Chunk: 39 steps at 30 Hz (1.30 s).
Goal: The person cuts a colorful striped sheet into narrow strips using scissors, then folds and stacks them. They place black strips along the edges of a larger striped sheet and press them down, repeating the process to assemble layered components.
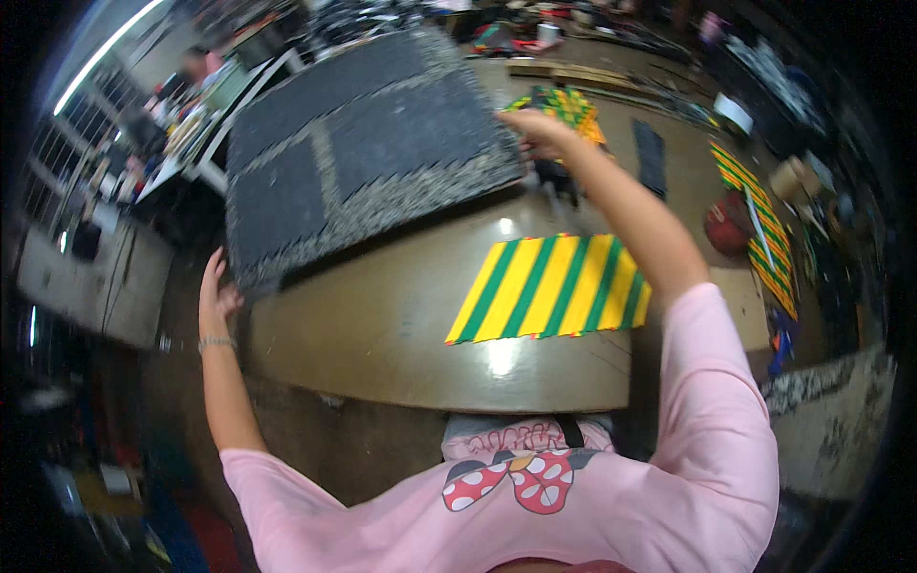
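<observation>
A large rectangular dark-grey board (401, 124) with flat dark panels and a rough speckled border is tilted over the far left of the table. My right hand (537, 136) grips its right edge, the fingertips partly hidden behind it. At the near left corner my left hand (220, 294) holds the board's edge, fingers pointing up along its side. A yellow-and-green striped sheet (549, 286) lies flat on the table, below my right forearm.
The shiny brown table (382, 353) reaches close to my body. Beyond my right hand lie a patterned yellow-green piece (573, 107) and a dark strip (649, 158). Farther right are a reddish ball (728, 225) and another striped sheet (764, 239). A blurred person (205, 72) is at the far left.
</observation>
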### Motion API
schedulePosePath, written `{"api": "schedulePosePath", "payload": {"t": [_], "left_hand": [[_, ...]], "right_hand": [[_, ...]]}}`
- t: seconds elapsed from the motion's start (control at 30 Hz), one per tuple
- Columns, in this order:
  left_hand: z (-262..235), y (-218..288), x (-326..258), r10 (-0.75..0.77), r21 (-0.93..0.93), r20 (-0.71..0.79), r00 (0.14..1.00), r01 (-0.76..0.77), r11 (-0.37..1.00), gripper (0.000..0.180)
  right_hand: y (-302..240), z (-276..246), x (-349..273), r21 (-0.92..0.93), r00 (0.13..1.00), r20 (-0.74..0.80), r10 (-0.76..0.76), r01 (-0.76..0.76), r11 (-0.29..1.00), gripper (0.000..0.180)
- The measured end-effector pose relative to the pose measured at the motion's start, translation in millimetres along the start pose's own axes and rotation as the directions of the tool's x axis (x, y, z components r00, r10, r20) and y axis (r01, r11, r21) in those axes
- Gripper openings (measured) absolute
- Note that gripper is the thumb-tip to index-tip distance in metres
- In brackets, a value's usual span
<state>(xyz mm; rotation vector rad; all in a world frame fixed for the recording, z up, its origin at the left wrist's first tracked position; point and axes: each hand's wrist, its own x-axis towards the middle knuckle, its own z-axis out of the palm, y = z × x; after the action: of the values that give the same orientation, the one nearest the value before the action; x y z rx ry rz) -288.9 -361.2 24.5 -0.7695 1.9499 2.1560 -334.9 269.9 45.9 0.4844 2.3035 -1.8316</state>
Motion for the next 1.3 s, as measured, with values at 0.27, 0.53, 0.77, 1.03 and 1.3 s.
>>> {"api": "schedulePosePath", "payload": {"t": [0.27, 0.53, 0.77, 1.03, 1.3], "left_hand": [[58.0, -23.6, -25.9, 0.627, 0.226, -0.045, 0.778, -0.603, 0.765, 0.054], [243.4, -179.9, -224.4, 0.524, 0.509, 0.739, 0.424, -0.86, -0.023, 0.037], [264.4, -195.8, -294.6, 0.256, 0.408, 0.895, 0.366, -0.903, -0.135, 0.045], [286.4, -196.9, -326.3, 0.4, 0.196, 0.899, 0.178, -0.981, -0.003, 0.03], [330.2, -201.3, -325.8, 0.381, 0.123, 0.909, 0.167, -0.983, 0.135, 0.049]], "right_hand": [[41.0, -125.9, -42.7, -0.282, 0.881, -0.144, -0.451, 0.401, 0.872, 0.054], [182.0, -218.9, -58.7, -0.658, 0.59, -0.686, -0.426, -0.255, 0.708, 0.047], [172.0, -249.7, -93.5, -0.613, 0.675, -0.591, -0.442, -0.021, 0.789, 0.026], [127.8, -214.9, -127.2, -0.433, 0.476, -0.646, -0.597, 0.416, 0.8, 0.031], [78.1, -116.9, -259.3, -0.294, 0.569, -0.509, -0.645, 0.589, 0.752, 0.022]]}}
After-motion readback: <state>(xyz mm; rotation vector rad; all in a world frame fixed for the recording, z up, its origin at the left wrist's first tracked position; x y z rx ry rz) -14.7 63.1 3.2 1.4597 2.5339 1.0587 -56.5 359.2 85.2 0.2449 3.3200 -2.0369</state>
